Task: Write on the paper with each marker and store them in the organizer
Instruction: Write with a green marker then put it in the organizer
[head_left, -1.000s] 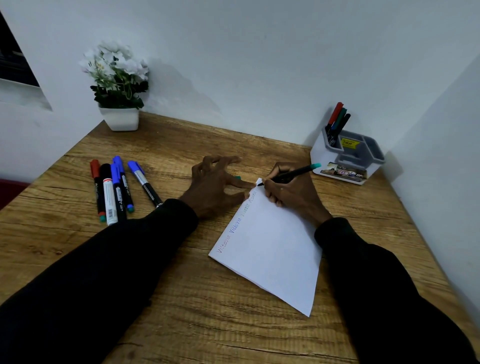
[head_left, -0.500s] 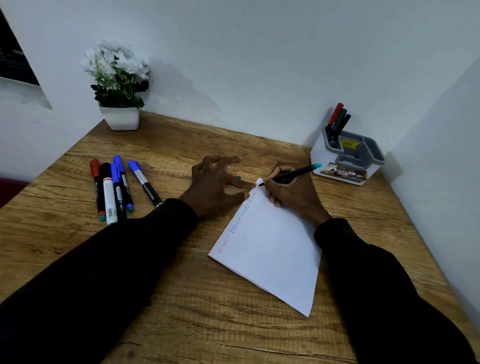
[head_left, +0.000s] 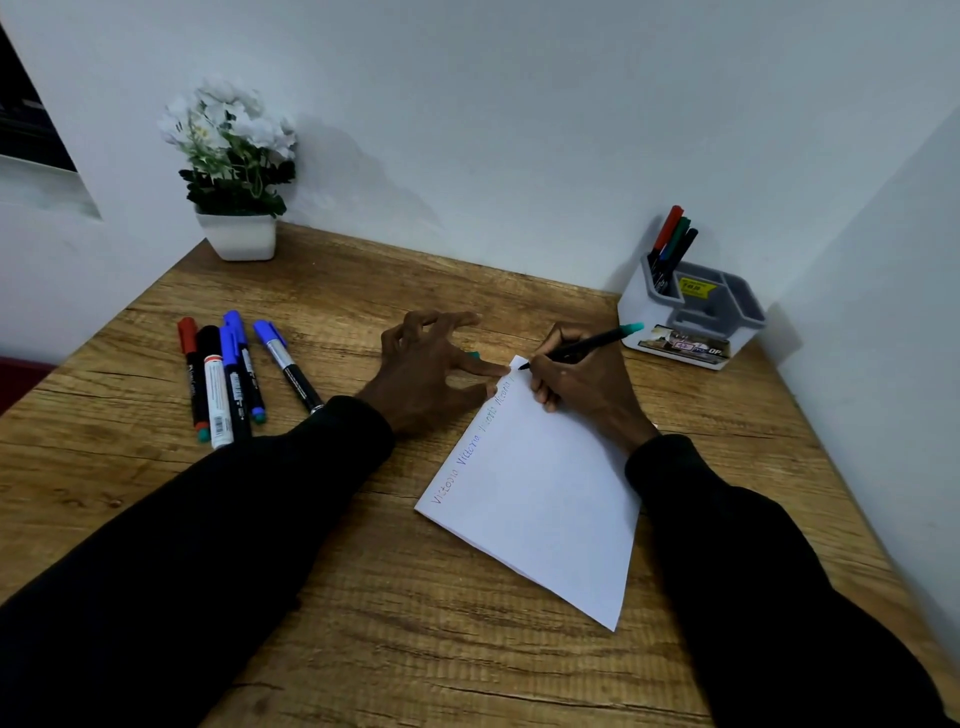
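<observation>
A white paper (head_left: 545, 504) lies slanted on the wooden desk (head_left: 363, 597), with a line of coloured writing along its left edge. My right hand (head_left: 582, 384) grips a black marker with a teal end (head_left: 587, 344), its tip on the paper's far corner. My left hand (head_left: 431, 369) presses the paper's edge with index finger and thumb; a teal cap peeks out beside its fingers. Several markers (head_left: 228, 374) lie in a row at the left. The grey organizer (head_left: 696, 322) at the back right holds three markers (head_left: 672, 241) upright.
A white pot of white flowers (head_left: 234, 171) stands in the far left corner. Walls close the desk at the back and on the right. The desk's left edge runs near the loose markers.
The marker tip has crept a little along the written line toward the paper's far corner. My left hand has stayed in place.
</observation>
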